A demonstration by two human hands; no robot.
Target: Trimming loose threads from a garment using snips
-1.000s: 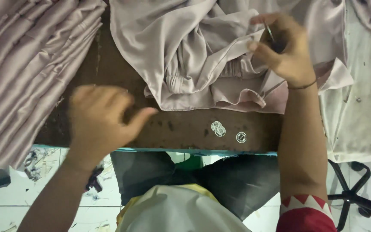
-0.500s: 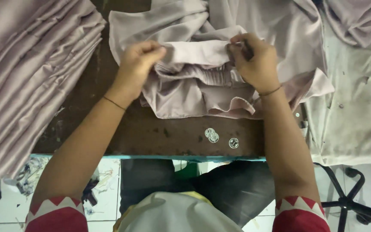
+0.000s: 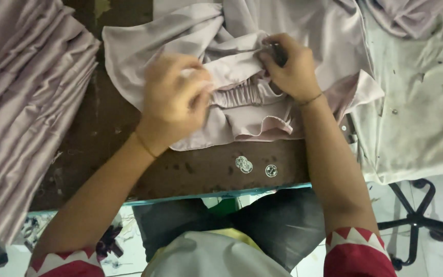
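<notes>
Both your hands were closed on the garment (image 3: 242, 66): your left hand (image 3: 173, 100) pinched a fold of the pale lilac cloth near its middle, fingers curled tight and a little blurred, and your right hand (image 3: 290, 66) gripped the same fold from the other side, thumb and fingers clamped over the edge just above the gathered elastic band (image 3: 239, 95). Something dark showed between the fingers of your right hand, but you could not have told what it was from this view. Your hands sat near each other with a short stretch of cloth held taut between them. The garment lay bunched toward the far edge of the table (image 3: 129, 149), its lower hem spilling toward the near edge. On bare dark wood just below the hem, close to the near edge, lay three small round snaps (image 3: 255, 166), two touching each other and one just beside them. Along the left edge a stack (image 3: 21, 113) of folded cloth in the same lilac colour hung over the side. At the right edge a stained whitish sheet (image 3: 416, 113) covered the surface, with another lilac piece (image 3: 411, 15) crumpled at the far right corner. A chair base (image 3: 416, 218) stood on the floor below the right side.
</notes>
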